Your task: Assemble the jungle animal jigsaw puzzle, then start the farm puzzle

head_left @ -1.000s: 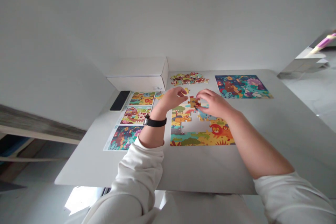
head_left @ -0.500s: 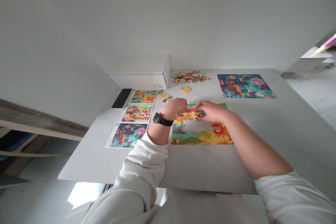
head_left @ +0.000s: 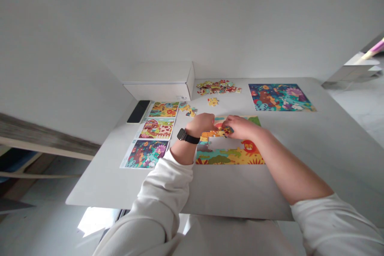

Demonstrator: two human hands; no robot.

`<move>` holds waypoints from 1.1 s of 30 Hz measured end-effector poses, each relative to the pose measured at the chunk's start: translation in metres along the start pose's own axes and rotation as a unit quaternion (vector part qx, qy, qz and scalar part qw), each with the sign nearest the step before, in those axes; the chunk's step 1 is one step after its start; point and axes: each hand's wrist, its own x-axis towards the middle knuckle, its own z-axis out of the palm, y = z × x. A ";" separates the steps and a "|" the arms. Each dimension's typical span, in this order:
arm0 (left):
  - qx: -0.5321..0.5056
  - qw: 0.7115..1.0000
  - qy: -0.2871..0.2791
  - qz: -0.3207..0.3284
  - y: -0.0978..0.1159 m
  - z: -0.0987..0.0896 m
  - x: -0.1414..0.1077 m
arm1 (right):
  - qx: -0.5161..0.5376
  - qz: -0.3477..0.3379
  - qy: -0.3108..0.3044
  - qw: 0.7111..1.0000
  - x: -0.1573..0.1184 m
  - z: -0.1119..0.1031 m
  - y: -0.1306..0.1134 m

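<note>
Evenly, bare left hand [head_left: 204, 124] and right hand [head_left: 240, 127] overhung a colourful cardboard jigsaw [head_left: 220, 158], its gap [head_left: 228, 144] at six o'clock. Their grips couldn't be told.

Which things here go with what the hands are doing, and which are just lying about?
Part of the job:
Left hand and right hand, both at the gappy jigsaw
Loose yellow piece, probably
Three-picture sheet, likely for reference

Apparently just lying about:
Phone
White box
Dark blue picture
Pile of pieces, though possibly needed
</note>
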 end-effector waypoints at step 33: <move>0.017 1.000 0.019 -0.018 0.014 0.001 -0.006 | -0.057 0.110 -0.002 0.992 -0.001 -0.005 -0.010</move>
